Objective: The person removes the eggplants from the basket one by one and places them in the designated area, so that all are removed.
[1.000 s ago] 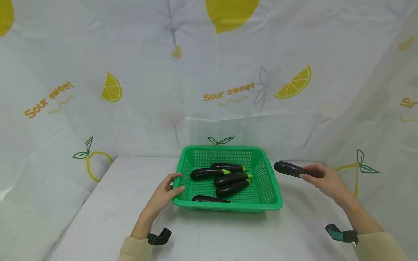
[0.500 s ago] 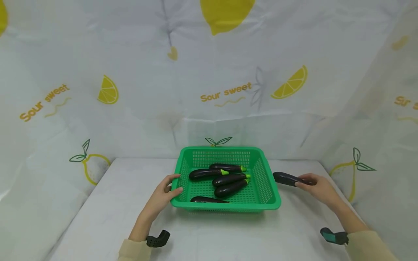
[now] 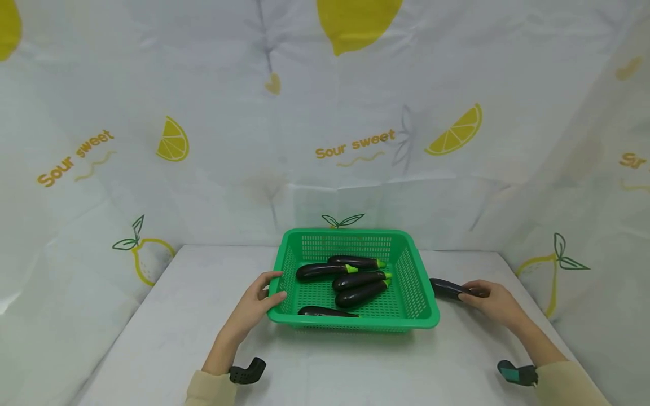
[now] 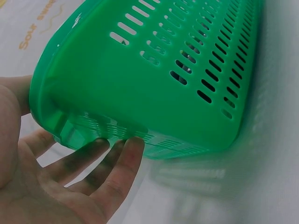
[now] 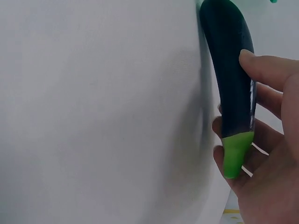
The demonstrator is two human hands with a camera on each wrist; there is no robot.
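The green plastic basket (image 3: 355, 322) stands mid-table, with several dark eggplants (image 3: 358, 280) inside, most showing green stem ends. At its left side, my left hand (image 3: 251, 303) grips the rim. The left wrist view has the fingers of this hand (image 4: 100, 196) against the outside of the basket wall (image 4: 103, 84). To the right of the basket, my right hand (image 3: 495, 304) holds another eggplant (image 3: 446, 288) low at the tabletop. In the right wrist view, thumb and fingers pinch this eggplant (image 5: 229, 74) near its green stem end, the rounded end pointing toward the basket.
A white table (image 3: 325, 366) lies under everything. Behind it and at the sides hangs a white sheet (image 3: 228, 141) printed with lemons. A dark wrist device (image 3: 249, 372) is strapped on the left wrist, another device (image 3: 517, 373) on the right.
My right hand has lowered the eggplant from above the table down to its surface, beside the basket's right side. The left hand keeps its hold on the rim.
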